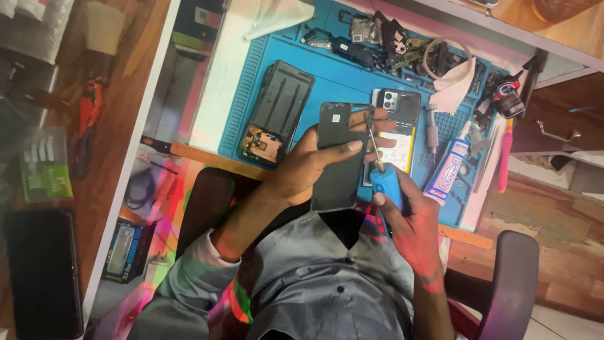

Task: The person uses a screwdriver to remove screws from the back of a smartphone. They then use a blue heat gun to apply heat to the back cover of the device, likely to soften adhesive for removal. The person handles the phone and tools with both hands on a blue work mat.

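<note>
My left hand [313, 165] grips a dark phone frame [338, 182] and holds it upright over the near edge of the blue work mat [340, 79]. In my right hand [409, 233] is a blue-handled screwdriver [383, 178]; its thin metal shaft points up to the top right corner of the frame. Behind the frame an opened phone [397, 126] lies on the mat with its camera block and pale battery showing. To the left on the mat lies another dark phone shell [279, 113] with a bare circuit board at its lower end.
A white glue tube [448, 169] and a pink tool [504, 157] lie at the mat's right side, a small dark bottle [507, 97] beyond them. Loose parts and cables [402, 47] crowd the far edge. A black phone [43, 271] rests far left. A chair arm [509, 283] is at right.
</note>
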